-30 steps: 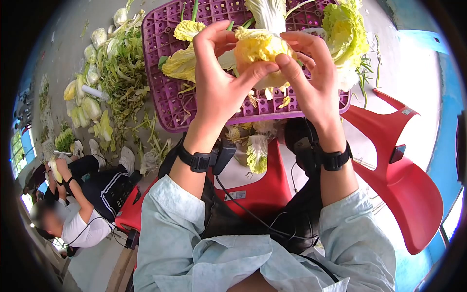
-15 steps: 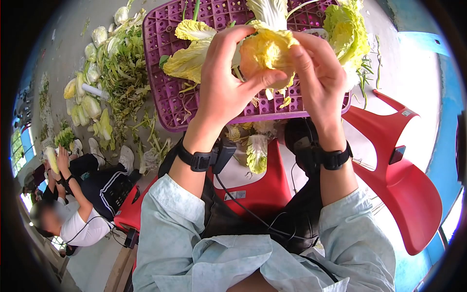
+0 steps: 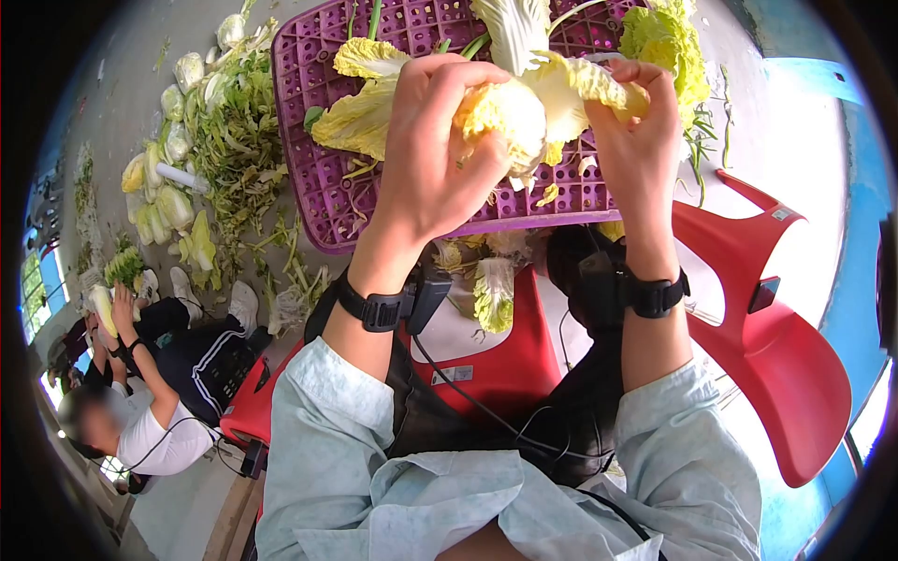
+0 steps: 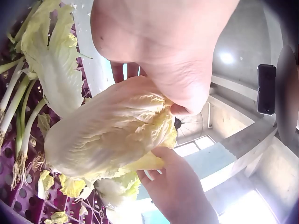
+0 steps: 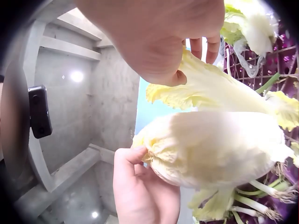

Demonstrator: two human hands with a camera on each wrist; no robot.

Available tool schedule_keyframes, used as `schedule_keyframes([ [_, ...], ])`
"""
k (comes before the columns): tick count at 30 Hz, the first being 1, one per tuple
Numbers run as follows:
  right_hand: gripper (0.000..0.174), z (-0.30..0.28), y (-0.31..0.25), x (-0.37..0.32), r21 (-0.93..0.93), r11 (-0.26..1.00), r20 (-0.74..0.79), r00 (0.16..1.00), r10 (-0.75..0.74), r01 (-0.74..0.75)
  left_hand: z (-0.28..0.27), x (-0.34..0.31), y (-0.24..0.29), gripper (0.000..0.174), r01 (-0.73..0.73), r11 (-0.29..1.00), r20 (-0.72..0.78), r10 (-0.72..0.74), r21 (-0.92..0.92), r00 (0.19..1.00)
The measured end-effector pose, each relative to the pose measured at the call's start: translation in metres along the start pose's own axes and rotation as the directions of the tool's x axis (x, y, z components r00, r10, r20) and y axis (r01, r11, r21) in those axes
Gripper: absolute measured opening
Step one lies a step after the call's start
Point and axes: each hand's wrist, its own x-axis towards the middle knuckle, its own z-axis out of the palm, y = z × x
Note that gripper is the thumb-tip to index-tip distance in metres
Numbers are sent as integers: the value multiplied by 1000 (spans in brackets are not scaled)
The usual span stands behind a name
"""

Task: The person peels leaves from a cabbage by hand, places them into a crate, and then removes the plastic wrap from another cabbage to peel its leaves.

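A pale napa cabbage head [image 3: 517, 120] with a yellow top is gripped by my left hand [image 3: 435, 150], thumb across its leafy end. My right hand [image 3: 641, 140] pinches a yellow-white leaf [image 3: 564, 93] that stands out to the right of the head. In the left wrist view the cabbage [image 4: 107, 128] lies lengthwise under my left hand [image 4: 159, 51]. From the right wrist view, the leaf [image 5: 224, 88] is spread apart from the cabbage [image 5: 215, 147] along its upper side, its far end near the base; whether it is still joined there I cannot tell.
Beneath is a purple perforated crate [image 3: 313, 178] bearing loose leaves [image 3: 360, 117], green stalks with roots [image 4: 23, 116] and another leafy cabbage [image 3: 669, 56]. Trimmings and cabbages [image 3: 173, 206] lie on the floor at left. Red chairs [image 3: 786, 365] stand nearby; another person [image 3: 159, 402] sits at lower left.
My right hand has moved right, drawing a leaf outward from the cabbage. My left hand stays around the head, which has turned slightly.
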Motion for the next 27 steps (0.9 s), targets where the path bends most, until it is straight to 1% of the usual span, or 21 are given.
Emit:
schedule_keyframes([
  [1,28,0,1,0,-21,1000,0,1000,-5,5,-1,0,0,45,-13,1000,9,13,-9,1000],
  [3,29,-2,6,1,-61,998,2,1000,-16,16,5,0,6,43,59,998,-20,-59,-3,998],
  [4,28,-3,11,2,-107,992,-3,998,-63,62,8,-1,8,41,95,995,-35,-95,0,995],
  [6,28,-8,21,6,-199,968,-8,988,-157,152,7,-4,8,41,245,964,-16,-248,-108,969],
  [7,28,-10,23,7,-225,969,-19,994,-108,101,6,-5,7,41,317,935,0,-321,-160,947],
  [9,28,-15,25,9,-274,962,-46,999,-11,-2,5,-4,2,41,348,913,-93,-374,-213,923],
  [10,28,-15,29,11,-255,967,-71,997,-29,10,3,-4,0,41,361,901,-139,-400,-240,906],
  [11,27,-14,35,12,-236,972,-96,994,-47,23,1,-4,0,39,432,827,-122,-501,-360,857],
  [12,26,-13,37,12,-216,976,-122,991,-64,36,0,-5,-3,40,437,817,-132,-514,-375,848],
  [14,25,-14,35,12,-250,968,-132,991,-22,-12,0,-5,-12,40,446,798,-152,-540,-405,828],
  [15,25,-14,33,12,-266,963,-137,991,-1,-36,-3,-3,-10,39,467,820,-136,-531,-331,836],
  [18,24,-15,31,12,-305,951,-157,988,12,-60,-12,-2,-7,37,492,843,-106,-521,-217,847],
  [21,29,-18,34,14,-282,945,-197,974,112,-166,-19,-2,-13,35,560,734,-112,-639,-385,761],
  [24,33,-18,32,14,-256,944,-200,966,161,-210,-26,-6,-26,35,642,655,-119,-731,-398,672],
  [25,34,-18,33,15,-254,943,-204,965,164,-214,-27,-7,-26,42,689,622,-98,-765,-372,637],
  [27,35,-18,37,14,-242,946,-214,963,163,-214,-31,-9,-32,42,700,613,-120,-777,-366,618],
])
